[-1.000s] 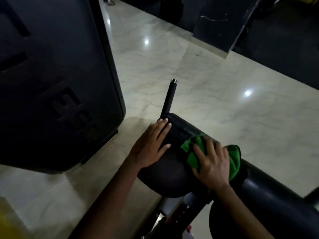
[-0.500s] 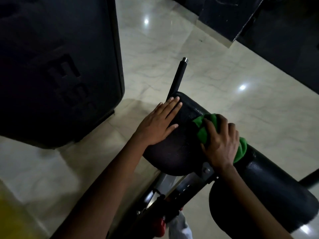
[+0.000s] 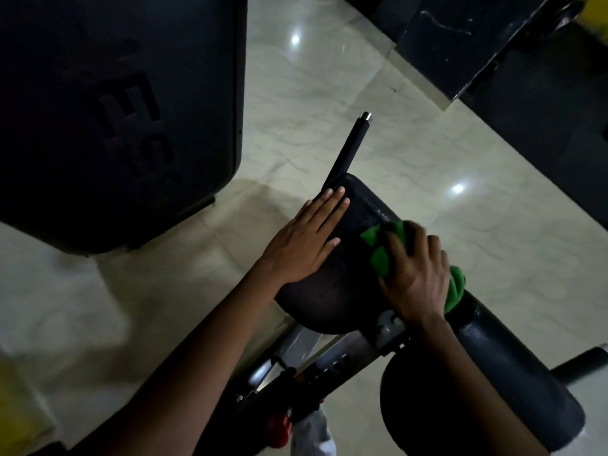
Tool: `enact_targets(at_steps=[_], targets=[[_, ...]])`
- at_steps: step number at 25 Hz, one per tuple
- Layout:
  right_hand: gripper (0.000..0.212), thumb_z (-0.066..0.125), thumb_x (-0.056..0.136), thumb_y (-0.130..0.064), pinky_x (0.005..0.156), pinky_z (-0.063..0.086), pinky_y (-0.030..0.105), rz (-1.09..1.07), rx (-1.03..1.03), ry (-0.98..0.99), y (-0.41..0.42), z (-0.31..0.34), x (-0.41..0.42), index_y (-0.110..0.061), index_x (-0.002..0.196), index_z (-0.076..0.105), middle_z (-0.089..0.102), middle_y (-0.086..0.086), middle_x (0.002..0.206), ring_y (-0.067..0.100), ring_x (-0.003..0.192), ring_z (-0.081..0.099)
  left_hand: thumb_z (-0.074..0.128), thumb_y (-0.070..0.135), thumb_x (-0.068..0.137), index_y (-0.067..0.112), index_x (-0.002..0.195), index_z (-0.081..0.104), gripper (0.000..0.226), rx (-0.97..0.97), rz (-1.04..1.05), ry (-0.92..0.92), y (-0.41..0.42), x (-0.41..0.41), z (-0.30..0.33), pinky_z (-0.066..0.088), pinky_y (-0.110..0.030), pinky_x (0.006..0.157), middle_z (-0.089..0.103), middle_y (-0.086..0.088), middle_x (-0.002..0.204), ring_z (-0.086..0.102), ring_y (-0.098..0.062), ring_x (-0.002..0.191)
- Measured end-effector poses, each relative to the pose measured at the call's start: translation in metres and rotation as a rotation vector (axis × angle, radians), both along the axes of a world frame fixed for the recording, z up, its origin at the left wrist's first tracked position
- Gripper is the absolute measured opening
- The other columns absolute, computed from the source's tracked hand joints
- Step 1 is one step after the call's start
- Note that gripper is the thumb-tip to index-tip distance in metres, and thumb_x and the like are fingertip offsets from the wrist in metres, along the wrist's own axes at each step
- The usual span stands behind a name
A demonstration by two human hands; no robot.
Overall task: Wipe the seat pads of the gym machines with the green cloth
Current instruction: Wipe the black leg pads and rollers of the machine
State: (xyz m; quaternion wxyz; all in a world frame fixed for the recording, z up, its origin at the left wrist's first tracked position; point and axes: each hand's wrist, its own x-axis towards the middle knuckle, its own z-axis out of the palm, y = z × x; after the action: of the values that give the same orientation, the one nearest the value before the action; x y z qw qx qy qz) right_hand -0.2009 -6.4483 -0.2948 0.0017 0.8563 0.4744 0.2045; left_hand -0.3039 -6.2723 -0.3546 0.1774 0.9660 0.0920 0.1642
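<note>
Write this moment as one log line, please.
step: wiping pad | right hand: presses cloth on pad | left hand: flat on pad | floor: marble

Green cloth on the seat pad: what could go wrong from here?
1. The green cloth is bunched under the right hand, so only a narrow strip may get wiped.
2. The left hand lies flat on the seat pad; the area beneath it may be skipped.
3. The cloth's right end hangs over the pad's edge and could slip off.

left hand (image 3: 304, 240) flat, fingers straight, right hand (image 3: 415, 274) pressing down
</note>
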Motion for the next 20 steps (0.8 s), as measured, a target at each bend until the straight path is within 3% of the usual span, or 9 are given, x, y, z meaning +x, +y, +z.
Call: enact_targets(at_steps=[2, 6, 9, 15, 17, 20], targets=[[0.047, 0.056, 0.075, -0.040, 0.070, 0.040, 0.041, -0.108, 0.059, 0.011, 0.008, -0.006, -0.010, -0.015, 0.115, 0.057, 0.049, 0.019, 0.120, 0.034, 0.092, 0.044, 0.030, 0.033, 0.100, 0.009, 0.152, 0.012, 0.060, -0.013, 0.011, -0.014, -0.004, -0.004, -0.005, 0.006, -0.032, 0.119, 0.004, -0.007, 0.160, -0.001, -0.018, 0.147], [0.027, 0.046, 0.083, -0.026, 0.069, 0.032, 0.039, 0.342, -0.111, -0.102, -0.017, -0.041, -0.049, -0.015, 0.106, 0.053, 0.043, 0.020, 0.125, 0.032, 0.087, 0.042, 0.034, 0.032, 0.100, 0.010, 0.152, 0.013, 0.061, -0.006, -0.011, -0.025, -0.001, -0.007, -0.010, 0.011, -0.035, 0.119, 0.004, -0.006, 0.160, 0.001, -0.018, 0.148], [0.035, 0.058, 0.075, -0.028, 0.071, 0.031, 0.039, 0.497, -0.257, -0.124, -0.023, -0.034, -0.039, -0.019, 0.108, 0.050, 0.043, 0.015, 0.124, 0.030, 0.088, 0.041, 0.034, 0.033, 0.099, 0.011, 0.152, 0.013, 0.061, 0.056, -0.050, -0.017, 0.009, -0.009, -0.012, 0.009, -0.032, 0.119, 0.004, -0.006, 0.160, 0.002, -0.017, 0.147], [0.053, 0.072, 0.070, -0.035, 0.071, 0.042, 0.042, -0.051, 0.031, -0.016, 0.014, -0.010, -0.010, -0.014, 0.116, 0.056, 0.047, 0.019, 0.123, 0.035, 0.093, 0.045, 0.029, 0.032, 0.099, 0.013, 0.153, 0.008, 0.061, 0.104, -0.119, 0.033, 0.024, -0.015, -0.009, 0.001, -0.027, 0.118, 0.000, -0.004, 0.161, -0.002, -0.015, 0.147], [0.045, 0.072, 0.071, -0.028, 0.072, 0.037, 0.041, 0.079, -0.026, -0.061, 0.007, -0.027, -0.032, -0.015, 0.112, 0.057, 0.044, 0.020, 0.124, 0.033, 0.090, 0.043, 0.031, 0.029, 0.099, 0.012, 0.153, 0.010, 0.061, 0.106, -0.110, 0.034, 0.022, -0.015, -0.007, 0.000, -0.026, 0.118, 0.002, -0.004, 0.161, 0.000, -0.016, 0.147], [0.029, 0.059, 0.073, -0.024, 0.072, 0.031, 0.040, 0.459, -0.235, -0.090, -0.016, -0.048, -0.057, -0.020, 0.101, 0.064, 0.041, 0.017, 0.124, 0.030, 0.087, 0.041, 0.037, 0.021, 0.098, 0.013, 0.153, 0.011, 0.062, 0.117, -0.120, 0.045, 0.023, -0.016, -0.003, 0.000, -0.026, 0.117, 0.003, -0.003, 0.160, 0.002, -0.015, 0.147]])
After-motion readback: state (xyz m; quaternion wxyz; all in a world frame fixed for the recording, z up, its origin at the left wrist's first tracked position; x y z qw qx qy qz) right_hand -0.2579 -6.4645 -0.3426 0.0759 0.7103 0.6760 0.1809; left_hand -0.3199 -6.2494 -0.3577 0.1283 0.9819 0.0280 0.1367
